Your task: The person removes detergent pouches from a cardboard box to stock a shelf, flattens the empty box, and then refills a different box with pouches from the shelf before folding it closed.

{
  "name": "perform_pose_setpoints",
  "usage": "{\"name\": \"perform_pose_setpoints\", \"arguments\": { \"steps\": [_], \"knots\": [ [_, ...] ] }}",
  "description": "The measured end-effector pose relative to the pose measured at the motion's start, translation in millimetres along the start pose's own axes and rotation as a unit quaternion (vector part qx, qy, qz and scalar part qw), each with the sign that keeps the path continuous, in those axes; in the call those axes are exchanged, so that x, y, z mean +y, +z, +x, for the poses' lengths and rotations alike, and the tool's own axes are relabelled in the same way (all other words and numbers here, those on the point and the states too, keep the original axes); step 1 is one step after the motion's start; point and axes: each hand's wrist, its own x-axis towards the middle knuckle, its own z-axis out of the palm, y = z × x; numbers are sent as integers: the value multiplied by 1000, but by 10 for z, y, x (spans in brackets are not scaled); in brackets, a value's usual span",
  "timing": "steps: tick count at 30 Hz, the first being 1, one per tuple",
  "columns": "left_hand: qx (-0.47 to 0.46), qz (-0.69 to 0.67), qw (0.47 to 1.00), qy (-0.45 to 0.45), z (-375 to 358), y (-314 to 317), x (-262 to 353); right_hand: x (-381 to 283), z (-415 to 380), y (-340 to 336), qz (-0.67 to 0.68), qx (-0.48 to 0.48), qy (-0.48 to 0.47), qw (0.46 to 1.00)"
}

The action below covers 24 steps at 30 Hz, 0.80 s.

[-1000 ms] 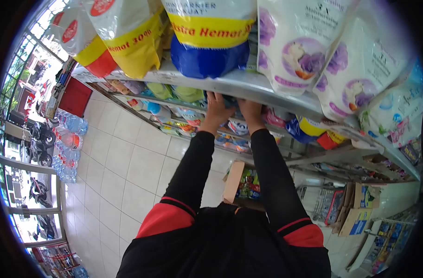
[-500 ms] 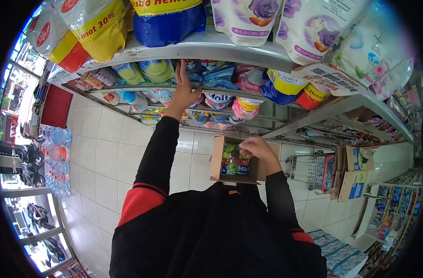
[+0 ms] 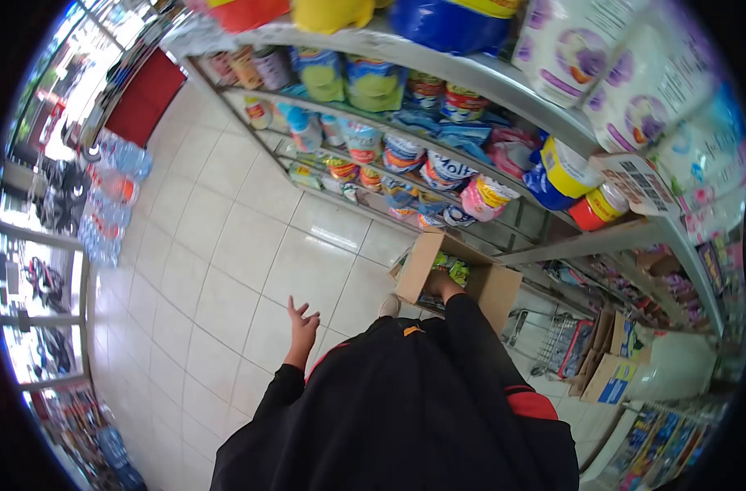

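My left hand hangs over the tiled floor at my left side, fingers spread, with nothing in it. My right hand reaches down into an open cardboard box in front of me; the fingers are hidden inside it. Green packets show in the box beside that hand. Past the box stands a shelf unit with pouches and bottles, among them a white Molto pouch and a pink-and-yellow pouch.
A shopping cart with flattened cartons stands right of the box. Water bottles line the floor at left. The metal shelf edge crosses the top, with large refill pouches above it.
My left hand has come away from the shelf and down to my left side. The right hand has gone deeper into the box. My view has turned and shifted.
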Motion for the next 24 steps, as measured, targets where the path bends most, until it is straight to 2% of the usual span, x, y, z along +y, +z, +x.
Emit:
{"name": "perform_pose_setpoints", "arguments": {
  "steps": [1, 3, 4, 5, 6, 7, 9, 10, 12, 14, 16, 17, 18, 19, 21, 24],
  "knots": [
    [50, -38, 996, -58, -94, -80, -62, 44, -44, -71, -39, 32, -75, 996],
    [83, -38, 992, -88, -235, -205, -85, 216, 8, 14, -41, 33, -88, 995],
    [104, -26, 988, -114, -291, -247, -67, 279, 70, 54, -14, 77, -60, 995],
    [114, -38, 986, -117, -312, -275, -67, 333, 136, 94, 14, 123, -32, 992],
    [124, -52, 985, -104, -318, -292, -64, 54, -90, -144, -83, 86, -47, 992],
    [135, -66, 984, -90, -321, -297, -55, 65, -68, -131, -95, 80, -53, 991],
    [147, -98, 981, -81, -374, -273, -21, 98, -19, -98, -130, 150, -88, 976],
    [139, -102, 983, -70, -408, -246, 2, 97, -3, -110, -139, 145, -97, 975],
    [121, -95, 987, -54, -485, -274, -109, 108, 23, -127, -84, 256, -124, 955],
    [121, -94, 987, -51, -653, -313, -190, -75, -168, -416, -58, 250, -143, 956],
    [115, -91, 988, -44, -832, -349, -259, -159, -297, -636, 19, 237, -18, 971],
    [126, -104, 985, -60, -931, -375, -295, -302, -559, -763, 114, 252, -36, 960],
    [135, -116, 981, -75, -1022, -399, -319, -269, -616, -816, 14, 302, -63, 951],
    [132, -115, 982, -76, -1123, -427, -341, -422, -937, -919, 39, 320, -107, 941],
    [123, -146, 977, -94, -1247, -462, -338, -407, -1251, -980, 82, 389, -122, 910],
    [88, -162, 980, -74, -1349, -464, -229, -451, -1870, -1073, 130, 430, -154, 880]
  ]
}}
